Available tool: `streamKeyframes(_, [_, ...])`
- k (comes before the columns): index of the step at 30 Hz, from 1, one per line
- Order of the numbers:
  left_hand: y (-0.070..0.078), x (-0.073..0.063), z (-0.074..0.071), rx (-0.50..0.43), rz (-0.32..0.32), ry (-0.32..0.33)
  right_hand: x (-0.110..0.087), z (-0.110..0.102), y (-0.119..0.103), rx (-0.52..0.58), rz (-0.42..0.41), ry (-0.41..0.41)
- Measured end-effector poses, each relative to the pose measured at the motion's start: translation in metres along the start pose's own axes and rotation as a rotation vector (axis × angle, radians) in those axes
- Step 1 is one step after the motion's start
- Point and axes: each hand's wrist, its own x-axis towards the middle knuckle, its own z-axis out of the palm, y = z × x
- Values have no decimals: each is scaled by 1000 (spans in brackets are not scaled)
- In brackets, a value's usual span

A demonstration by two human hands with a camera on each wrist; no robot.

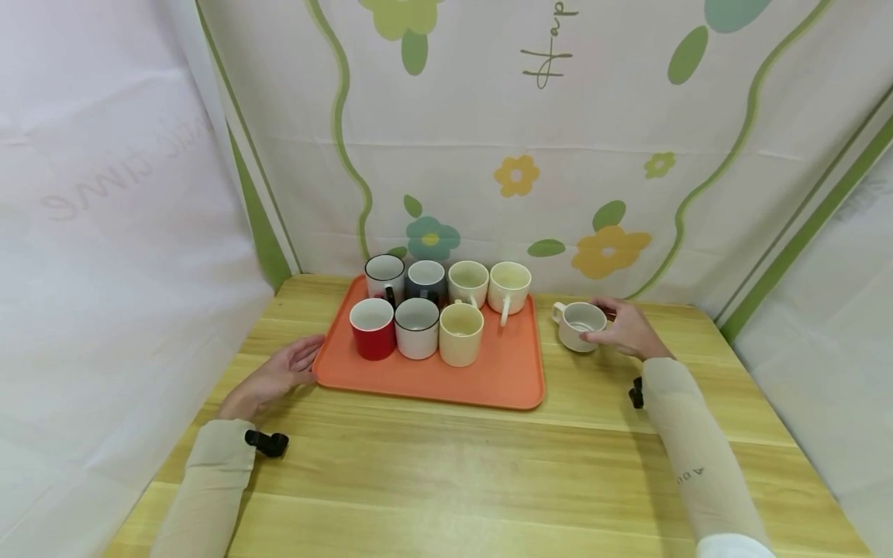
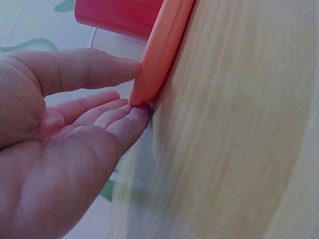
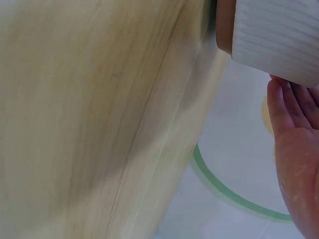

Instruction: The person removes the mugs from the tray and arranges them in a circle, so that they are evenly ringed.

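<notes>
On the table's left side, my left hand (image 1: 282, 372) pinches the left edge of an orange tray (image 1: 488, 387). In the left wrist view its thumb (image 2: 114, 71) lies on the tray's rim (image 2: 162, 50) and its fingertips are at the underside. To the right of the tray, my right hand (image 1: 628, 332) holds a low white cup (image 1: 575, 339), thumb on the near side and fingers on the far side. The cup is upright with its handle pointing left. Up close in the right wrist view, the cup (image 3: 279, 37) has a ribbed wall and a brown base.
Two rows of mugs stand on the tray, among them a red mug (image 1: 373, 341), a white mug with a black rim (image 1: 417, 341), a pale yellow mug (image 1: 460, 345) and a cream mug (image 1: 508, 294). Printed cloth (image 1: 446, 116) hangs behind the wooden table (image 1: 446, 480) and at both sides.
</notes>
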Motion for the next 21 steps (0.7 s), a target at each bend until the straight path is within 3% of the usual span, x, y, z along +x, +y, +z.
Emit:
streamKeyframes(12, [0, 0, 1, -11, 3, -9, 5, -4, 11, -11, 6, -45])
streamKeyframes(21, [0, -1, 0, -20, -1, -11, 2, -14, 4, -1, 52, -112])
